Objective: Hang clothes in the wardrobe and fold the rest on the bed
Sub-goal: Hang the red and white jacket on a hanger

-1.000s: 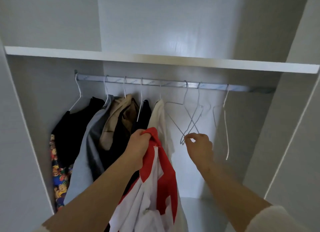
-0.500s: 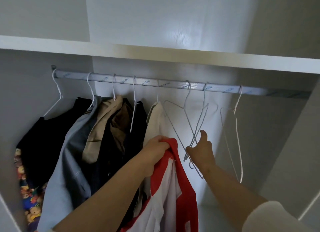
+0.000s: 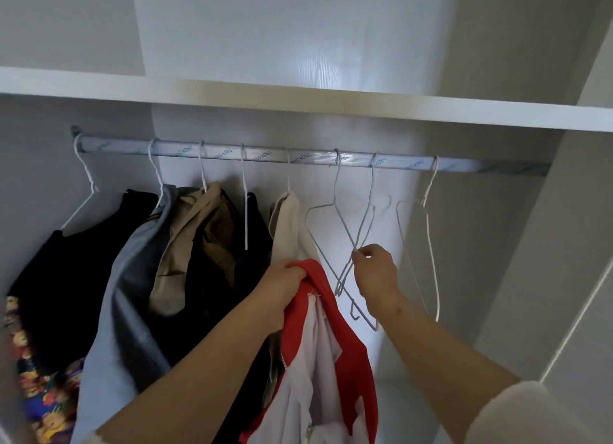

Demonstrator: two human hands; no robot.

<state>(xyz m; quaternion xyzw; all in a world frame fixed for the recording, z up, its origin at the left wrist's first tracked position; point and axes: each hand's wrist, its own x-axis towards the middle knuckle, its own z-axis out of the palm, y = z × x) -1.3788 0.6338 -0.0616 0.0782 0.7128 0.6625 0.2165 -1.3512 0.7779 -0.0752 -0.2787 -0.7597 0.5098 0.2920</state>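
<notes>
Your right hand (image 3: 376, 274) has shifted from reaching among the empty wire hangers (image 3: 355, 247) to pinching one; your left hand (image 3: 282, 291) grips the red-and-white garment (image 3: 335, 327) below the rail (image 3: 298, 158), ready for hanging.

Red-white garment (image 3: 345, 340) cut off at btm edge; floral cloth (image 3: 43, 403) blurred (left edge).

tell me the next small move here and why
Probably lift one of the crossed empty hangers off the rail: the right hand pinches them where they cross, and the left hand grips a red and white garment with no hanger.
</notes>
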